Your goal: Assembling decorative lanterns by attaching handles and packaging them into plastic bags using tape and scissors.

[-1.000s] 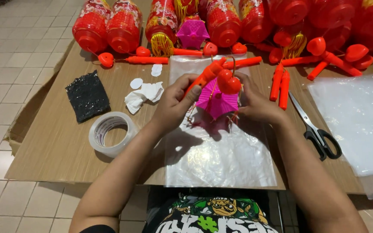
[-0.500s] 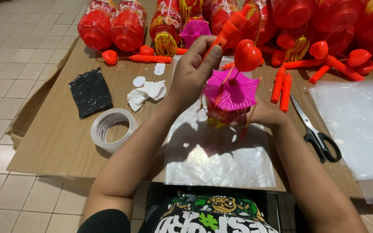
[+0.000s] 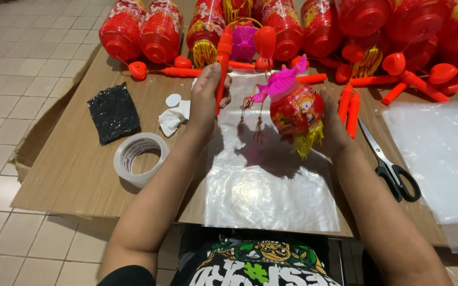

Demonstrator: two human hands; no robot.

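Note:
My left hand point(image 3: 206, 100) grips an orange plastic stick handle point(image 3: 222, 63) held upright above the table. From it a red heart-shaped piece point(image 3: 265, 41) hangs at the top. My right hand point(image 3: 333, 124) cups a small red lantern point(image 3: 296, 110) from its right side; the lantern has a pink pagoda-like top point(image 3: 281, 82), yellow fringe below and small tassels dangling to its left. Both are held over a clear plastic sheet point(image 3: 271, 180) lying on the cardboard-covered table point(image 3: 70, 175).
A roll of clear tape point(image 3: 140, 158), a black glittery pad point(image 3: 113, 112) and white paper scraps point(image 3: 174, 119) lie to the left. Black-handled scissors point(image 3: 390, 164) and orange sticks point(image 3: 350, 108) lie to the right. Many red lanterns point(image 3: 160, 32) crowd the far edge. More plastic sheets point(image 3: 441, 153) sit at right.
The lantern has opened from a flat pink shape into a full red body. My left hand has raised the orange stick upright and my right hand has come to the lantern's side.

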